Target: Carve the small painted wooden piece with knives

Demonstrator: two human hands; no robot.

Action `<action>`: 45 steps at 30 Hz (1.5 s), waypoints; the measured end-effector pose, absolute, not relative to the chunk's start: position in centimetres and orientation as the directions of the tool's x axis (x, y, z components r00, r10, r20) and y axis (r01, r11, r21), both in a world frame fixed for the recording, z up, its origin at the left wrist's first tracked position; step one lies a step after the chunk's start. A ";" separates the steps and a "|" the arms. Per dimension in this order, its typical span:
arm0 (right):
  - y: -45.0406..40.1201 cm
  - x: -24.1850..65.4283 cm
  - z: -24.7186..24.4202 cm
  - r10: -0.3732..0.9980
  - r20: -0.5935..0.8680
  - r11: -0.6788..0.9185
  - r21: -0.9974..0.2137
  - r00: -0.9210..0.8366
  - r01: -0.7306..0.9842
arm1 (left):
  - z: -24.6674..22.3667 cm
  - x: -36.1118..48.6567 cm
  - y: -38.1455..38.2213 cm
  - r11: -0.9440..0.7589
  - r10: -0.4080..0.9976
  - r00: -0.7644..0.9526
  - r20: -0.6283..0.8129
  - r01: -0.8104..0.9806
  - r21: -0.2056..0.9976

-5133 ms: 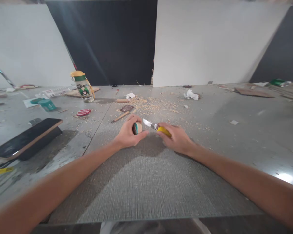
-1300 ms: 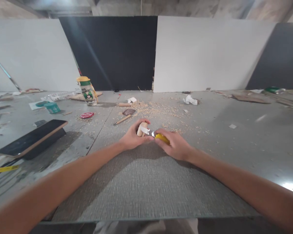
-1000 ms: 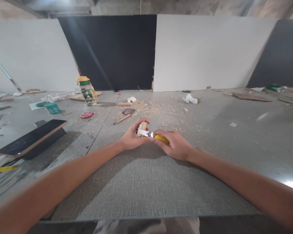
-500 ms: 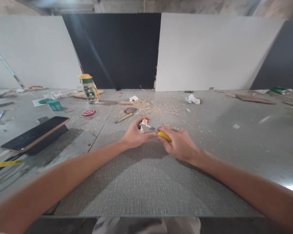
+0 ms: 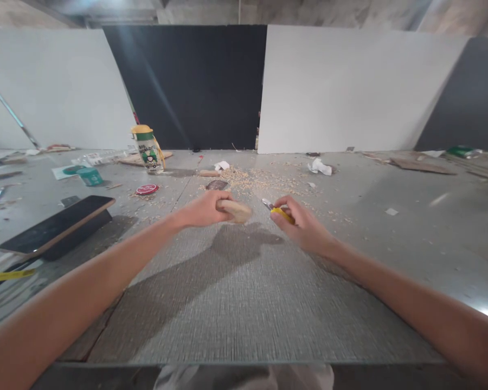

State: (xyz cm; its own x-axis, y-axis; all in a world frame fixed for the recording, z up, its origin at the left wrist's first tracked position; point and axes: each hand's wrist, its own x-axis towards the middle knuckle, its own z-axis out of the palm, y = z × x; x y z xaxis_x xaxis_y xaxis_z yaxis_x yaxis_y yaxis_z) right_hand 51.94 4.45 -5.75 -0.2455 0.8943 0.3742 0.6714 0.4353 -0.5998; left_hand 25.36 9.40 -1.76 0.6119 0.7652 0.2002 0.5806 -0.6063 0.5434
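Observation:
My left hand (image 5: pixel 205 209) is closed round one end of a pale piece of wood (image 5: pixel 239 211), which is smeared by motion and held just above the table. In my right hand (image 5: pixel 302 221) is a utility knife with a yellow handle (image 5: pixel 283 215). Its metal blade (image 5: pixel 267 204) points up and left toward the wood, with a gap between the two. Beyond both hands, pale wood shavings (image 5: pixel 254 179) lie scattered over the grey table (image 5: pixel 244 303).
A phone (image 5: pixel 59 222) leans on a dark stand at left. Behind it are a teal container (image 5: pixel 90 176), a red round badge (image 5: pixel 147 189) and a yellow-lidded cup (image 5: pixel 147 149). Crumpled tissue (image 5: pixel 320 167) and a short wooden stick (image 5: pixel 210 173) lie farther back. Panels line the far edge.
My left hand has moved left and turned, swinging the wood flatter. The blade has come off the wood, and my right hand has shifted slightly right and up.

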 end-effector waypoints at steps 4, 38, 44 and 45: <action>4.6 52.1 -5.8 0.871 0.331 0.491 -0.569 -0.363 0.660 | -0.9 23.9 10.4 -0.605 0.735 0.668 0.118 0.568 0.558; 4.3 52.3 -5.4 0.678 0.227 0.719 -0.008 -0.699 0.695 | -0.9 24.5 9.0 -0.702 0.608 0.792 0.060 0.500 0.508; 4.4 51.9 -5.4 0.673 0.202 0.718 0.049 -0.711 0.694 | -0.8 24.5 8.8 -0.719 0.581 0.811 0.068 0.473 0.510; 4.3 51.6 -5.5 0.679 0.200 0.709 0.069 -0.706 0.702 | -0.7 24.5 8.7 -0.725 0.583 0.810 0.069 0.479 0.495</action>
State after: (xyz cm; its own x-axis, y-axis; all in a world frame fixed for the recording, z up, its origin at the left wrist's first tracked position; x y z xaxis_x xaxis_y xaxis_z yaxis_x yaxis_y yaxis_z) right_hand 51.64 4.30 -5.49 -0.7062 0.6792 0.2000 0.7016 0.7092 0.0691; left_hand 24.55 8.69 -0.74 0.8098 0.5826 0.0693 0.4793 -0.7250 0.4946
